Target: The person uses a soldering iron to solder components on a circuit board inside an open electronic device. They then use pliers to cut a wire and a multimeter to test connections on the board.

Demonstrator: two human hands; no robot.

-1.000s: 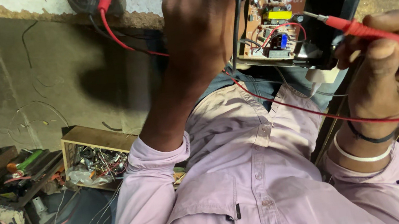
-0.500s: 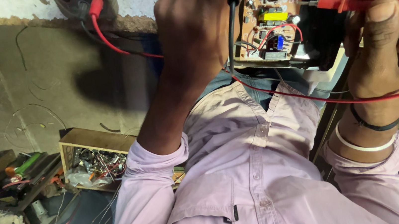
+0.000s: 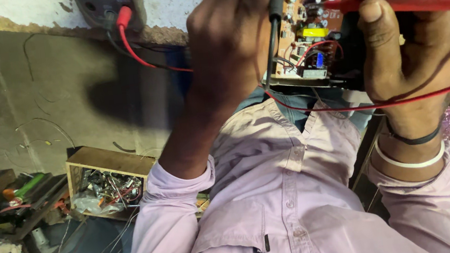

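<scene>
Over the circuit board (image 3: 308, 38), left hand (image 3: 234, 35) pinches a black probe (image 3: 274, 16), right hand (image 3: 412, 31) grips a red probe (image 3: 425, 3).

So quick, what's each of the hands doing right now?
Left hand: closed around the black probe, tip on the circuit board.
Right hand: closed around the red probe, touching the same board.

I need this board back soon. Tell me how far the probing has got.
Done: the red lead is plugged into the meter. In hand: the left hand holds the black probe and the right hand the red probe, both tips at the circuit board. Left: no reading shows, since the meter's display is out of view.
</scene>
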